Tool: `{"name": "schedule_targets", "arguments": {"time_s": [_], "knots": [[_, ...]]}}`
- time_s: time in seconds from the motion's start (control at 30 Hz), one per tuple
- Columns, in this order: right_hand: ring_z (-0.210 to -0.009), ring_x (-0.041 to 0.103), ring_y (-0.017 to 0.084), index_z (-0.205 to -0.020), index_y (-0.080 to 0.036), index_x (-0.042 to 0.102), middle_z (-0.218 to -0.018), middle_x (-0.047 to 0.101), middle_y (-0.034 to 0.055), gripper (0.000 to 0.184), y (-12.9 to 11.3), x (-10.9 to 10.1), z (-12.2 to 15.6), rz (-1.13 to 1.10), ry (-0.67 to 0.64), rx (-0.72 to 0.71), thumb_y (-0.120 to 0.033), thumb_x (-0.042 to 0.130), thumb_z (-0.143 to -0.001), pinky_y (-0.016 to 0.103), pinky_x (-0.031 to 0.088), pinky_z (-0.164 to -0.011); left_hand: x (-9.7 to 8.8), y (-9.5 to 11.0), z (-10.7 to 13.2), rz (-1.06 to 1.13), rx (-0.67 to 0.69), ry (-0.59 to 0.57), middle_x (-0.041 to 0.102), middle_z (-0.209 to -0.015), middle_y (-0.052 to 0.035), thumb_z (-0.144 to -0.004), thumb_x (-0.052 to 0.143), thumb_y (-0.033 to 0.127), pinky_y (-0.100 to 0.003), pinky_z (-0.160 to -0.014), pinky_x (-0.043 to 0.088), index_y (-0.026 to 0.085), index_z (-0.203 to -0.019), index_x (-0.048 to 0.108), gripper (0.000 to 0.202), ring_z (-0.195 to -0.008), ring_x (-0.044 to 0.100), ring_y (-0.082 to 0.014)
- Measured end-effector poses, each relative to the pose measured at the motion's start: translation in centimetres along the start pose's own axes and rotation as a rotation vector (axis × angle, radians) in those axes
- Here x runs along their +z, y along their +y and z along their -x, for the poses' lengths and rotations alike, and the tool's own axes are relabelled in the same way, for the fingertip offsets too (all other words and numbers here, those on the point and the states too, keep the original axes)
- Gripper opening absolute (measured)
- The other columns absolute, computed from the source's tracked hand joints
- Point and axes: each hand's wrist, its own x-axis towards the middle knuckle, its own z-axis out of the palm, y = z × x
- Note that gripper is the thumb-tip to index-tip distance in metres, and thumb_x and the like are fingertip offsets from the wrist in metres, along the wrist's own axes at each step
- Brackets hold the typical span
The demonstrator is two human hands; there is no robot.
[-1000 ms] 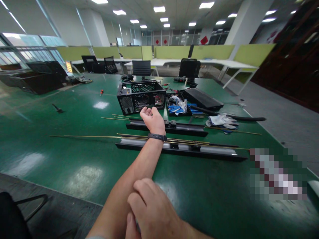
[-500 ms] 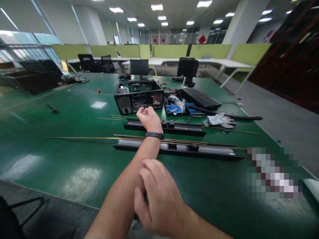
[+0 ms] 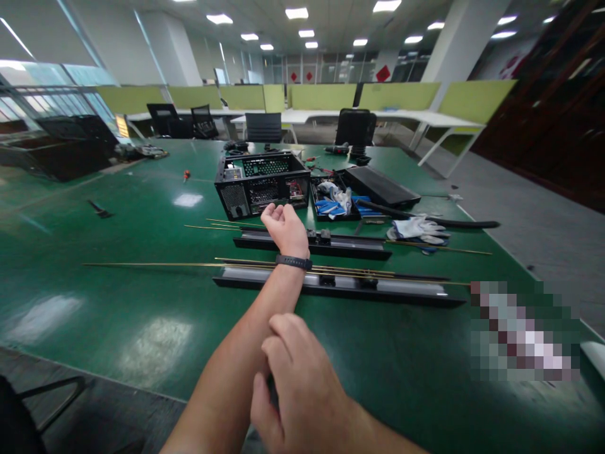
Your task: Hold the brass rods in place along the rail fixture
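My left hand [image 3: 285, 229] is held out over the table with its fingers curled inward and no object visible in them. A black wristband [image 3: 293, 261] circles that wrist. Closer to me, my right hand [image 3: 302, 384] rests against the left forearm, fingers bent and thumb apart, holding nothing. Beneath the left arm lie two long black channel-shaped rails, a nearer rail [image 3: 401, 290] and a farther rail [image 3: 350, 243]. Thin brass-coloured rods [image 3: 151, 265] run along them. Just beyond the left fingers stands an open black computer case [image 3: 262, 183].
A black tray holding blue-and-white gloves [image 3: 334, 200] sits right of the case, near a flat black panel [image 3: 378, 186]. Another white glove [image 3: 418, 230] lies by a black tube [image 3: 467, 223]. A pixelated patch covers something at the right edge of the green table [image 3: 142, 302].
My right hand has slid slightly down along the left forearm, toward me. The left hand and the things on the table stay almost where they were.
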Motion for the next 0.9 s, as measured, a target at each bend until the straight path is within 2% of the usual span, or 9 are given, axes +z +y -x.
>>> {"name": "schedule_targets", "arguments": {"time_s": [0.1,0.17,0.27,0.43,0.53,0.6,0.77,0.8,0.9], "knots": [[-0.101,0.057,0.029,-0.090,-0.020,0.054,-0.107,0.060,0.0132,0.019,-0.3,0.4,0.4,-0.028,-0.028,-0.066,-0.019,0.057,-0.072,0.043,0.054,-0.083,0.0,-0.1,0.1,-0.006,-0.012,0.007,0.061,-0.108,-0.0070,-0.090,0.060,0.016,-0.031,-0.096,0.050,0.018,-0.112,0.047,0.025,-0.099,0.064,-0.0140],[-0.110,0.054,0.031,-0.101,-0.018,0.055,-0.115,0.059,0.0156,0.026,0.0,0.1,0.0,-0.018,-0.024,-0.063,-0.020,0.057,-0.076,0.046,0.051,-0.092,0.1,-0.2,0.1,-0.009,-0.019,0.015,0.060,-0.106,-0.0058,-0.090,0.059,0.015,-0.031,-0.094,0.050,0.018,-0.111,0.047,0.024,-0.096,0.063,-0.0129],[-0.111,0.053,0.030,-0.099,-0.017,0.053,-0.112,0.058,0.0164,0.019,0.6,-0.3,-0.4,0.006,0.066,0.026,-0.014,0.052,-0.081,0.048,0.048,-0.094,0.2,-0.1,0.0,-0.010,-0.018,0.016,0.059,-0.104,-0.0040,-0.089,0.060,0.015,-0.028,-0.092,0.050,0.019,-0.111,0.047,0.026,-0.094,0.063,-0.0116],[-0.097,0.058,0.028,-0.089,-0.021,0.051,-0.103,0.059,0.0119,0.019,0.3,0.7,0.9,-0.097,-0.043,-0.099,-0.018,0.056,-0.071,0.042,0.054,-0.081,0.1,0.0,-0.2,-0.011,-0.027,0.027,0.060,-0.102,-0.0032,-0.089,0.061,0.014,-0.027,-0.090,0.049,0.018,-0.108,0.048,0.023,-0.092,0.062,-0.0109],[-0.118,0.051,0.033,-0.102,-0.018,0.053,-0.124,0.055,0.0181,0.027,0.4,0.1,0.7,-0.044,-0.012,-0.040,-0.018,0.057,-0.076,0.049,0.047,-0.097,0.0,-0.1,-0.3,-0.009,-0.040,0.041,0.059,-0.101,-0.0026,-0.089,0.059,0.014,-0.027,-0.088,0.049,0.018,-0.108,0.047,0.023,-0.090,0.061,-0.0105],[-0.120,0.050,0.032,-0.102,-0.018,0.051,-0.125,0.054,0.0190,0.023,0.4,-0.2,0.3,-0.031,0.033,0.001,-0.014,0.054,-0.079,0.051,0.044,-0.101,0.0,-0.1,-0.2,-0.004,-0.040,0.037,0.059,-0.101,-0.0024,-0.089,0.059,0.014,-0.027,-0.089,0.049,0.019,-0.109,0.047,0.024,-0.091,0.061,-0.0103],[-0.096,0.057,0.027,-0.089,-0.021,0.049,-0.101,0.058,0.0118,0.024,0.1,0.5,0.8,-0.146,-0.022,-0.035,-0.015,0.056,-0.067,0.043,0.053,-0.083,-0.1,0.1,-0.1,0.008,-0.031,0.012,0.060,-0.102,-0.0039,-0.088,0.061,0.014,-0.027,-0.090,0.049,0.018,-0.109,0.048,0.024,-0.092,0.062,-0.0114],[-0.098,0.057,0.028,-0.091,-0.020,0.050,-0.103,0.058,0.0124,0.025,0.2,0.5,0.8,-0.139,-0.021,-0.060,-0.017,0.057,-0.067,0.043,0.053,-0.083,-0.1,0.2,0.0,0.008,-0.032,0.014,0.060,-0.102,-0.0042,-0.088,0.060,0.014,-0.028,-0.089,0.049,0.018,-0.109,0.048,0.024,-0.092,0.061,-0.0116],[-0.119,0.050,0.032,-0.102,-0.017,0.051,-0.122,0.054,0.0186,0.028,0.7,-0.4,0.4,-0.074,0.008,-0.035,-0.015,0.057,-0.075,0.050,0.045,-0.099,-0.1,0.3,0.0,0.012,-0.034,0.019,0.059,-0.102,-0.0044,-0.089,0.060,0.014,-0.027,-0.089,0.049,0.017,-0.109,0.047,0.024,-0.092,0.061,-0.0118]]}}
